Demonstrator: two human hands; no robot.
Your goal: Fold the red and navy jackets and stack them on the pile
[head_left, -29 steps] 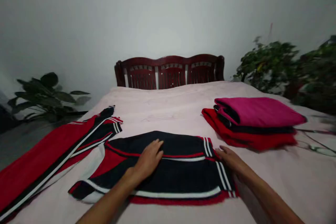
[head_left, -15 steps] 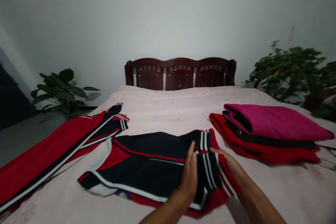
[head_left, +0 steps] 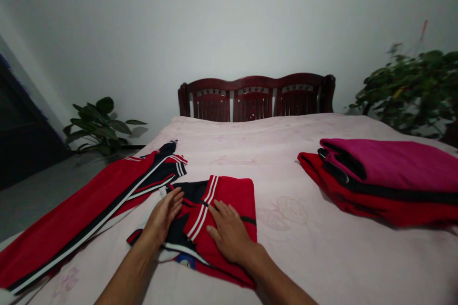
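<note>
No lettering, number or brand name is showing clearly enough for reading. The one sign-like marking is a blue patch (head_left: 186,261) with a pale shape on it, peeking out along the near edge of the red and dark folded garment (head_left: 238,190). The garment's upper layer is partly covering this patch, and the visible portion is appearing too small and blurred for making out any letters or emblem.

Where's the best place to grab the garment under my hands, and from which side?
I'd take the garment by its folded red edge, coming from the right: that edge runs fairly straight and seems to hold the layers together, while the left end looks looser.
</note>
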